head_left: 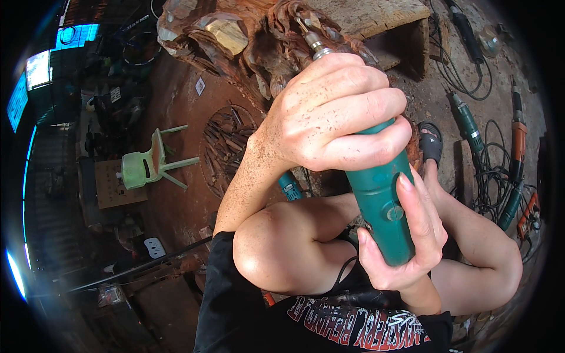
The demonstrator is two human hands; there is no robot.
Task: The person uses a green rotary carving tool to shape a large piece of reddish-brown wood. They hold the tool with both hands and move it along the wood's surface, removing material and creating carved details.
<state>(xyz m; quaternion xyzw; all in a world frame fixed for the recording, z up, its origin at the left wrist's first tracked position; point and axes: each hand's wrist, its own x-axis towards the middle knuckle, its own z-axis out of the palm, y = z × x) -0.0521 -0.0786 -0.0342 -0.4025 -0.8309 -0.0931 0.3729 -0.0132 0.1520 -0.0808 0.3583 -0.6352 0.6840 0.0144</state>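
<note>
Both my hands are closed round a green die grinder [382,197]. My left hand [344,117] wraps its front part, just behind the silver collet. Lower down, my right hand [421,235] supports the rear end, with its thumb and fingers along the sides. A thin metal bit [303,26] points away from me into a hollow of a reddish-brown wood carving [259,50]; I cannot tell if it touches the wood. Wood specks cover my left hand and forearm. The carving has deep folds and a paler patch [226,35].
Several carving tools [229,132] lie heaped left of my knee. A pale green plastic chair [144,162] rests farther left, near cardboard [112,185]. On the right floor are another green grinder [467,120], an orange-and-black one [518,141] and tangled cables [491,176]. A sandalled foot [431,141] is nearby.
</note>
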